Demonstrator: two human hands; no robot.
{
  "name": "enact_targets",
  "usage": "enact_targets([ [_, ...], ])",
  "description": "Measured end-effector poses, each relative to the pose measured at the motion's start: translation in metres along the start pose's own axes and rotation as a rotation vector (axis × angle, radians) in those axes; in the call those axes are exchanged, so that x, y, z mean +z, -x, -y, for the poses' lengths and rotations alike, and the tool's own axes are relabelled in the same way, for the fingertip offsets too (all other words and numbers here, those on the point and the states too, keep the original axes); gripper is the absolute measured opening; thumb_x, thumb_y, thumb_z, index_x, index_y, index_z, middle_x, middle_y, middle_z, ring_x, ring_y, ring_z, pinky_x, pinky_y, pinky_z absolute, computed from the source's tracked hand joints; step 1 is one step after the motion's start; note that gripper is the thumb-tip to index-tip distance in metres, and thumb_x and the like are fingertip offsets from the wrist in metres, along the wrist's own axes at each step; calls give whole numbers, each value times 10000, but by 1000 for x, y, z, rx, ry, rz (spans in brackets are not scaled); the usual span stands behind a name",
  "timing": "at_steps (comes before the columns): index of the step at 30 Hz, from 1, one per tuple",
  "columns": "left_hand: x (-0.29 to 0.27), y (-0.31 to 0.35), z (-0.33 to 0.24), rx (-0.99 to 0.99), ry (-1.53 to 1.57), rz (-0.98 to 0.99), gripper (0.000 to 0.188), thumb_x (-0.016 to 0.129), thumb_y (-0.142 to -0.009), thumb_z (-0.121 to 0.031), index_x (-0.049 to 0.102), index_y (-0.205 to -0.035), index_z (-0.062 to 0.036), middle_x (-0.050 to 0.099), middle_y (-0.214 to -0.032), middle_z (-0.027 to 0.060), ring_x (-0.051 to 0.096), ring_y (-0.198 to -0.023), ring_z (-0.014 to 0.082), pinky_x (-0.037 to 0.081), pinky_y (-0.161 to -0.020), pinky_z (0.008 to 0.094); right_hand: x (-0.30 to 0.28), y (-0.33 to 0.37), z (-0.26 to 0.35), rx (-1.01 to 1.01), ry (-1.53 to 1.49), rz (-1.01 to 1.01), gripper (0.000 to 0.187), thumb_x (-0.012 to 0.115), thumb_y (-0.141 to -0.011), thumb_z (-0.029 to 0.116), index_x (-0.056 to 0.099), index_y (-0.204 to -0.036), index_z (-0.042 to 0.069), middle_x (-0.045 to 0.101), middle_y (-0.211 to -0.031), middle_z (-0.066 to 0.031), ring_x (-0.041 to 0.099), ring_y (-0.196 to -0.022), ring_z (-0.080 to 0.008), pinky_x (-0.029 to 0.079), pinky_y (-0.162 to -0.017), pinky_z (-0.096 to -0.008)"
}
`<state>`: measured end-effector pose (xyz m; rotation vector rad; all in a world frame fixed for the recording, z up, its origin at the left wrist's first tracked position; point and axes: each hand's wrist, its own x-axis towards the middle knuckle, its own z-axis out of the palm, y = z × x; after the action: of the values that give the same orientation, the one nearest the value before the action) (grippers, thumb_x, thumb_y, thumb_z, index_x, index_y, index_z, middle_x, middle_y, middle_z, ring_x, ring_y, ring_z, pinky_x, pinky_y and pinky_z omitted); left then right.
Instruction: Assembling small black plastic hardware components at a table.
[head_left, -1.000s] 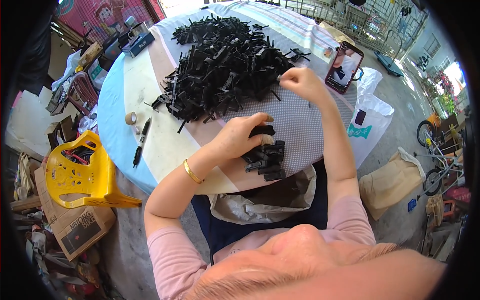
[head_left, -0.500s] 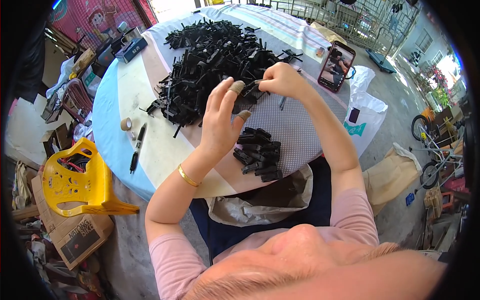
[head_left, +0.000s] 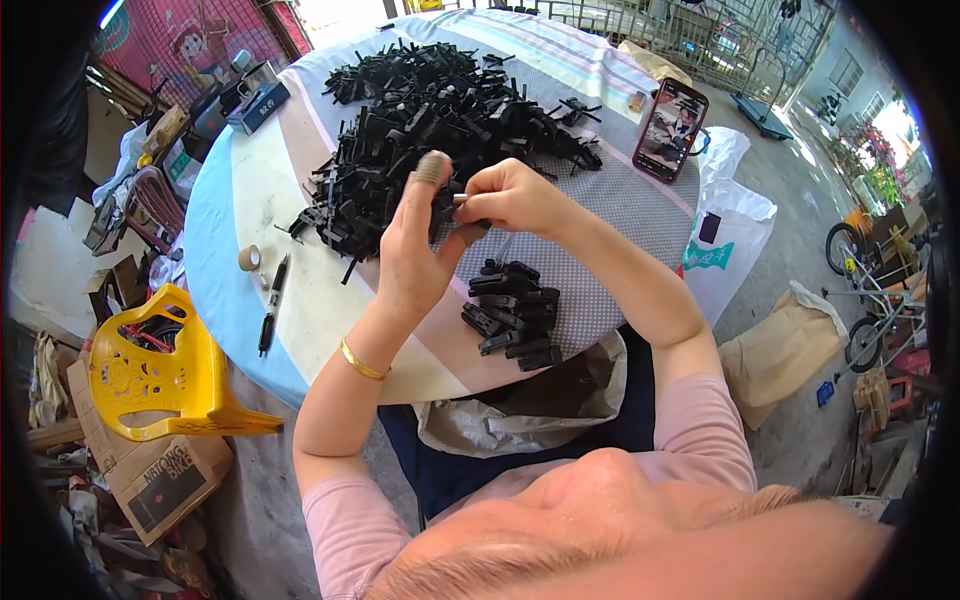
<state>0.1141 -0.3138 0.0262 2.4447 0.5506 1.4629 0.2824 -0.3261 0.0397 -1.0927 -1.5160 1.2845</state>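
A small piece (head_left: 460,199) is pinched by the right hand (head_left: 517,198) beside the left hand (head_left: 413,240), whose grip cannot be told; black parts (head_left: 420,110) are heaped beyond, on the table (head_left: 265,180)

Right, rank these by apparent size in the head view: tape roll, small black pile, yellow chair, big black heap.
Largest to smallest:
1. Big black heap
2. Yellow chair
3. Small black pile
4. Tape roll
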Motion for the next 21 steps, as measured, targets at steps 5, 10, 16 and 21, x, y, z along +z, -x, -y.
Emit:
enact_targets([
  [5,9,-4,-8,36,186,-198,763,711,-619,50,336,-1280,-13,415,-1240,193,509,-1080,303,490,-833,333,0,9,0,33,-280,-19,101,632,-747,114,623,-694,28,506,-531,16,373,-382,-23,235,-339,-166],
  [10,1,-2,-8,-81,118,24,692,690,-642,83,355,-1244,18,466,-1226,158,530,-1071,251,472,-855,324,0,8,-1,25,-189,52,190,659,-757,186,600,-655,36,472,-517,25,368,-409,-23,245,-360,-173],
  [16,1,-4,-6,-472,632,-65,418,538,-799,83,403,-1189,17,535,-1116,116,575,-936,161,477,-813,262,1,12,7,-211,12,-94,291,551,-859,266,618,-771,-4,489,-560,22,426,-519,-27,327,-451,-179],
  [21,4,-2,-1,-545,726,0,329,547,-794,68,444,-1101,10,560,-992,78,565,-855,118,475,-768,240,9,14,1,-297,56,-114,167,506,-880,110,605,-927,-15,536,-654,9,472,-570,-42,369,-496,-166],
])
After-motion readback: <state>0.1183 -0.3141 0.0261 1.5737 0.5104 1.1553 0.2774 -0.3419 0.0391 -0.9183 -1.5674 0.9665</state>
